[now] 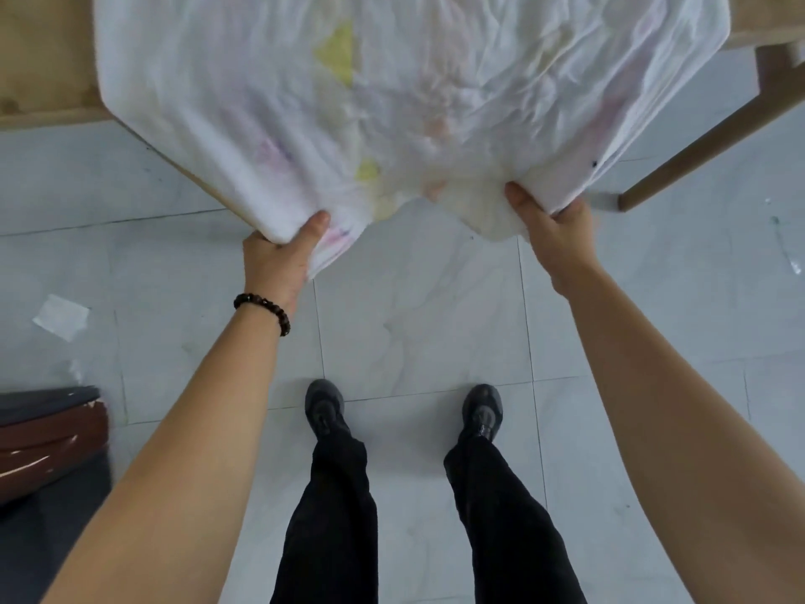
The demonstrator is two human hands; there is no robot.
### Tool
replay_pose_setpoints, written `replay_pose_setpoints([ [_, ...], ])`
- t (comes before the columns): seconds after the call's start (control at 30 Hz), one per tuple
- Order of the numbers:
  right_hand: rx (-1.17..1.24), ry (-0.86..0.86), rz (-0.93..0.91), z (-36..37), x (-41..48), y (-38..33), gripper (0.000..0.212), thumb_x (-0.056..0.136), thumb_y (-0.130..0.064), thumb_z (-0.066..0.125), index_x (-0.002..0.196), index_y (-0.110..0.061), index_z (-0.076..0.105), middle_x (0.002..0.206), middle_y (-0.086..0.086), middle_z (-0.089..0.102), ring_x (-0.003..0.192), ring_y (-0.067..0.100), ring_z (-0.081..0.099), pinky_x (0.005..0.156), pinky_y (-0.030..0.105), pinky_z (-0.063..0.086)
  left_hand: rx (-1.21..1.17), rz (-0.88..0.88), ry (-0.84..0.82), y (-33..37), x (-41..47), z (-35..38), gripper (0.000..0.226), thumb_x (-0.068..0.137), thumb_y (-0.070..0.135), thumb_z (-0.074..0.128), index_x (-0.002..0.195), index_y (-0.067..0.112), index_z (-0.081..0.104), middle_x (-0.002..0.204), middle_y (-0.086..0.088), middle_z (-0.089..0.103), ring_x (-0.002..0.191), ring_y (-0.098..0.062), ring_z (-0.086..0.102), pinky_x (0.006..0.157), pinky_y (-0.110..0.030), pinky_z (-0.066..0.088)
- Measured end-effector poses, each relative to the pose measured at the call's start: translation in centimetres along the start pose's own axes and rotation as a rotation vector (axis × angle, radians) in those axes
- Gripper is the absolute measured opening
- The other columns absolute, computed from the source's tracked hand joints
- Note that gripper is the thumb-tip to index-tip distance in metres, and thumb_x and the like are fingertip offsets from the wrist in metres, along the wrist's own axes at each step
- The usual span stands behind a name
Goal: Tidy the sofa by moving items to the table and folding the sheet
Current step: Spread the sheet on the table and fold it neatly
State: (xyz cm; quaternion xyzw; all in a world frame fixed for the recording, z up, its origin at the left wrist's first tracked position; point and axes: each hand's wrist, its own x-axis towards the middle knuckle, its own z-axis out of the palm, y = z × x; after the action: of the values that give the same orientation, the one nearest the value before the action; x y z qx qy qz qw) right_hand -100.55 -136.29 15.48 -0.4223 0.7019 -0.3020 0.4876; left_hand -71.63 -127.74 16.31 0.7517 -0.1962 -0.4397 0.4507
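Observation:
A white sheet (392, 89) with faint yellow and pink patches is spread over a wooden table (39, 58) and hangs past its near edge. My left hand (283, 259), with a dark bead bracelet on the wrist, grips the sheet's near left corner. My right hand (553, 237) grips the near right part of the sheet, thumb on top. Between the hands the sheet's edge sags in a crumpled fold. Most of the tabletop is hidden under the cloth.
A wooden table leg (705, 141) slants down at the right. My two feet in dark shoes (324, 407) stand on a pale tiled floor. A scrap of white paper (61, 318) lies on the floor at left. A brown and dark cushioned edge (48, 438) shows at lower left.

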Motion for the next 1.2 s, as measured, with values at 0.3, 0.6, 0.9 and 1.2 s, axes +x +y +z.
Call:
replay_pose_setpoints([
  [0.3,0.545,-0.052,0.257,-3.1,-9.0,-0.7,0.018,0.086,-0.007,0.071,0.103,-0.010,0.069,0.100,0.003,0.076,0.099,0.023,0.071,0.089,0.042,0.057,-0.329,-0.289,-0.074,0.0,-8.4,-3.6,0.048,0.078,0.021,0.079,0.120,0.006,0.063,0.108,-0.005,0.073,0.103,-0.023,0.070,0.083,-0.032,0.057],
  [0.6,0.716,-0.040,0.486,-9.6,-18.0,-10.3,0.041,0.085,-0.019,0.076,0.121,-0.005,0.060,0.114,0.010,0.072,0.105,0.028,0.070,0.079,0.038,0.059,-0.435,-0.458,-0.158,10.7,-18.4,-5.9,0.038,0.081,0.019,0.074,0.115,0.003,0.065,0.106,-0.011,0.071,0.098,-0.023,0.067,0.080,-0.033,0.057],
  [0.9,0.709,-0.202,0.381,-15.2,-20.6,-18.5,0.016,0.093,-0.014,0.065,0.108,-0.010,0.063,0.111,0.009,0.071,0.099,0.023,0.069,0.075,0.033,0.060,-0.572,-0.378,0.034,19.1,-23.5,-6.4,0.016,0.094,0.014,0.060,0.107,0.006,0.060,0.108,-0.014,0.068,0.098,-0.025,0.067,0.092,-0.039,0.053],
  [1.2,0.724,-0.202,0.361,-15.2,-16.6,-23.9,0.023,0.095,-0.012,0.060,0.118,-0.008,0.058,0.110,0.010,0.069,0.098,0.022,0.068,0.074,0.032,0.061,-0.679,-0.307,0.162,26.1,-20.7,-5.2,0.008,0.093,0.001,0.054,0.099,0.003,0.060,0.097,-0.012,0.068,0.086,-0.021,0.069,0.082,-0.035,0.057],
])
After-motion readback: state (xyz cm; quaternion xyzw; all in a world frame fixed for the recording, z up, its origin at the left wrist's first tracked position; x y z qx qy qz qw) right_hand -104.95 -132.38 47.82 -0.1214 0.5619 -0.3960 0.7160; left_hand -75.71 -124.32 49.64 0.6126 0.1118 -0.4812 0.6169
